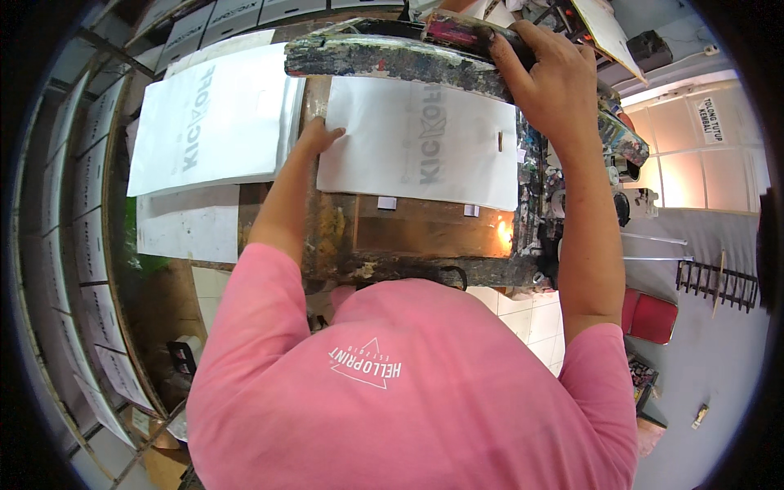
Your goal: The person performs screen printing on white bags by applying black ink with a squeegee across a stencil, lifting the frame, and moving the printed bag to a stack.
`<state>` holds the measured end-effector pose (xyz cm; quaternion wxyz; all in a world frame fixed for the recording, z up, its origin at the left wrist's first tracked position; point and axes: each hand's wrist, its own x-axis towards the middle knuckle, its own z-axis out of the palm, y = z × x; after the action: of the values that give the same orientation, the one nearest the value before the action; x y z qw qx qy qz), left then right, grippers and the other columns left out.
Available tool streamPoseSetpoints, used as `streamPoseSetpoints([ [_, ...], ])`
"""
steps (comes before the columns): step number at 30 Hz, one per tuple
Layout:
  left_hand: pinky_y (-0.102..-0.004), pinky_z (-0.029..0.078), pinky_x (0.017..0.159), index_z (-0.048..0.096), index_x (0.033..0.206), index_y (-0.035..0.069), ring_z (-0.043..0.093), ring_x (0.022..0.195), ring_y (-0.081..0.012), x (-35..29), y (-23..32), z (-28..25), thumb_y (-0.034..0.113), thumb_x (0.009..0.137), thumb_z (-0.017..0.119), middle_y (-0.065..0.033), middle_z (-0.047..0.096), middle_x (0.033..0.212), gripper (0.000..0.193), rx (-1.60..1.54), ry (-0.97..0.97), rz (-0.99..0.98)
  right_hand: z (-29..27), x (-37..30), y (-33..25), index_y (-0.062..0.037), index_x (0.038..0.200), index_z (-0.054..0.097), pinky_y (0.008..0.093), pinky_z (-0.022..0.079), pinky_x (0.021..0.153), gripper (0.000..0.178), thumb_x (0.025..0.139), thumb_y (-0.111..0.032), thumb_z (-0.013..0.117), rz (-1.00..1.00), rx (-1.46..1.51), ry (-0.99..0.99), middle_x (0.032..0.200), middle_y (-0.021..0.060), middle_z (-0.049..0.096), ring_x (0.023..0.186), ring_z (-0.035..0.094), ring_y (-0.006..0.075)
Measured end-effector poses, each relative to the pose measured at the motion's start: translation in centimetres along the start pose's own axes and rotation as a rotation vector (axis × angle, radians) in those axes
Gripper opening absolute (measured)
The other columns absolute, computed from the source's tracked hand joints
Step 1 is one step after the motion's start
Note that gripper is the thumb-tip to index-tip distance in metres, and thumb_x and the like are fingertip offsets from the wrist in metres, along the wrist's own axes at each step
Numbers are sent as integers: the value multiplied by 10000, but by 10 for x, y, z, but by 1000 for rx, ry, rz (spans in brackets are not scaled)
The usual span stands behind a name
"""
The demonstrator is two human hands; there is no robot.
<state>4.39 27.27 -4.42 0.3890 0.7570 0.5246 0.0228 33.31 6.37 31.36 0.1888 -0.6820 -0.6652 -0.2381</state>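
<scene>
A flat white bag (376, 139) with a slot-shaped handle hole and faint grey lettering lies on the wooden printing board (408, 229) in front of me. My left hand (321, 135) is at its left edge, thumb over the top and the other fingers mostly hidden. Beyond the bag, a paint-crusted screen-printing frame (384, 61) is tilted up. My right hand (551, 73) wraps over its far right part, beside a magenta-stained bar (457, 31); the fingertips are partly hidden.
A stack of similar white bags (216, 114) lies to the left, with more white sheets (188, 224) below it. Shelves of white boxes (94, 196) line the left side. Bottles and tools (637, 200) crowd the right edge; a red chair (649, 316) stands beyond.
</scene>
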Motion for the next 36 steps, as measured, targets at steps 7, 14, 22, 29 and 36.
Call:
streamPoseSetpoints([
  [7,-434,529,999,553,1375,-43,647,1207,-418,-29,-42,14,144,782,838,-286,683,1255,684,11,43,41,-8,3,-8,-90,1119,744,436,400,905,415,961,-455,625,-1,48,-22,1023,146,738,965,673,330],
  [14,-475,509,1025,522,1412,-15,589,1306,-391,-63,-4,7,166,800,836,-279,641,1340,711,-4,57,-18,-5,0,-4,-82,1107,745,441,403,895,435,957,-470,619,17,28,-10,1027,161,734,951,677,339],
  [22,-710,103,1219,441,1574,183,223,1560,-393,-127,119,152,554,935,631,-169,311,1670,763,526,290,974,-4,2,-6,-48,1119,740,438,416,898,459,971,-465,622,22,46,-14,1038,154,742,991,683,331],
  [29,-715,33,1227,447,1572,193,167,1571,-411,-140,139,216,689,934,545,-155,288,1680,814,383,192,903,-1,0,-1,-53,1126,745,436,421,926,467,976,-478,621,12,6,1,1056,142,748,1000,685,323],
  [36,-726,5,1220,424,1589,193,145,1572,-426,-144,142,215,690,963,482,-149,227,1707,802,458,156,863,-2,2,-5,-63,1136,746,444,424,936,470,962,-484,629,18,7,-1,1082,158,748,1018,687,334],
])
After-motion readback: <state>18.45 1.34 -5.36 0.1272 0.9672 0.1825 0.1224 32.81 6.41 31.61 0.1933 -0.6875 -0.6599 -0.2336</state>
